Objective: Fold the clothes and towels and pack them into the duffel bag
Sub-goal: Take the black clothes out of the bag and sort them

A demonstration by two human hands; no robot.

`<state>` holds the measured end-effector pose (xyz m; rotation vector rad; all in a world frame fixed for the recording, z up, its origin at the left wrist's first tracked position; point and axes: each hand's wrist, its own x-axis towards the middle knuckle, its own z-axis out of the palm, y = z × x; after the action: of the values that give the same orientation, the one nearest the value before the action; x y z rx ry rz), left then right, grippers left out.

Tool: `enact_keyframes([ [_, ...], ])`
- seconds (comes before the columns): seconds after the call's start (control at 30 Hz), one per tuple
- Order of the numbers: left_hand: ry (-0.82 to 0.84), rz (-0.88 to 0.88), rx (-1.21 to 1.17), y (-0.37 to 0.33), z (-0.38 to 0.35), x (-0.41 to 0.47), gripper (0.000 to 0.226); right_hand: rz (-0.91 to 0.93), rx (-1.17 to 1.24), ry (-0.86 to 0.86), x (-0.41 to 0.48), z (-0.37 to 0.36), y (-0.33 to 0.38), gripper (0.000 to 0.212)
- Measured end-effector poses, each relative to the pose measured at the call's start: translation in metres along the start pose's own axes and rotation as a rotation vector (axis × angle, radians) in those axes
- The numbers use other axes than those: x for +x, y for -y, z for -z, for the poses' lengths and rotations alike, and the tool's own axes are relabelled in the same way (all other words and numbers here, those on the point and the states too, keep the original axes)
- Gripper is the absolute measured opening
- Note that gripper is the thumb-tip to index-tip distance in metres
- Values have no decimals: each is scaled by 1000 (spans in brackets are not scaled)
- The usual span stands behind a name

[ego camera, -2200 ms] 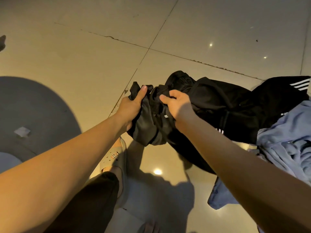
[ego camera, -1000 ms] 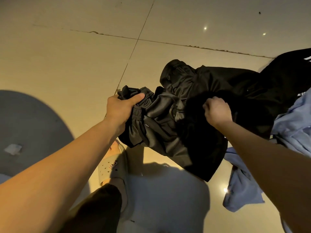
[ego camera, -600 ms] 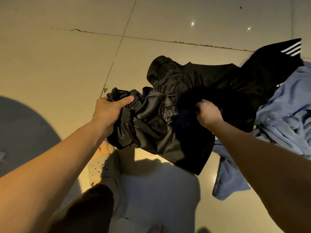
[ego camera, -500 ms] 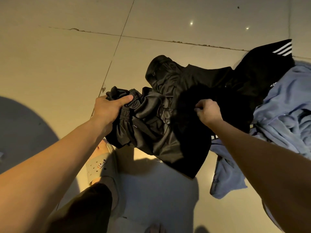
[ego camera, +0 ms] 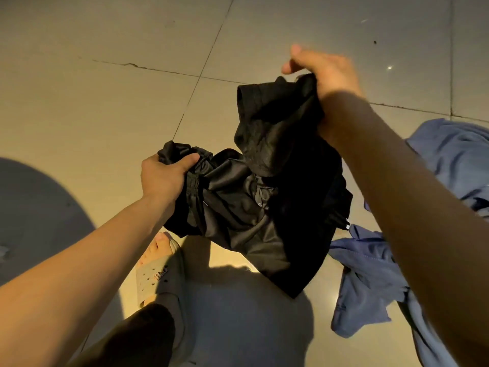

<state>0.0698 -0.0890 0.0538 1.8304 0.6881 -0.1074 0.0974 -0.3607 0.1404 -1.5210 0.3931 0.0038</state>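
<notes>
We look down on a floor (ego camera: 105, 107) of large, glossy beige tiles. Thin grout lines (ego camera: 209, 51) cross it, and a jagged crack (ego camera: 132, 65) runs along the far seam. Small glints of light (ego camera: 389, 67) show at the far right. A crumpled blue garment (ego camera: 365, 282) lies spread on the tiles at the right, reaching from the middle distance to the near edge. Near left of centre, a foot in a beige perforated clog (ego camera: 158, 276) stands on the floor. At the left we see a rounded grey patch (ego camera: 34, 207), and we cannot tell whether it is mat or shadow.
</notes>
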Motion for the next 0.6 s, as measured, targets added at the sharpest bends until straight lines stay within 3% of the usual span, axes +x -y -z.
enact_keyframes([
  [0.1, 88, -6, -27, -7, -2, -8, 28, -174, -22, -129, -6, -21, -46, 28],
  [0.2, 111, 62, -142, -11, -5, -13, 28, -295, 11, -135, -24, -45, -87, 41],
  [0.27, 115, 114, -208, -13, -10, -18, 29, -370, 117, -64, -33, -66, -102, 44],
  [0.37, 120, 158, -285, -12, -18, -26, 32, -473, 237, 50, -50, -97, -102, 10],
  [0.47, 204, 221, -282, -12, -15, -26, 46, -484, 265, 175, -77, -118, -110, 19],
  [0.6, 461, 355, -142, -18, 7, -17, 58, -498, 337, 289, -89, -122, -114, 31],
])
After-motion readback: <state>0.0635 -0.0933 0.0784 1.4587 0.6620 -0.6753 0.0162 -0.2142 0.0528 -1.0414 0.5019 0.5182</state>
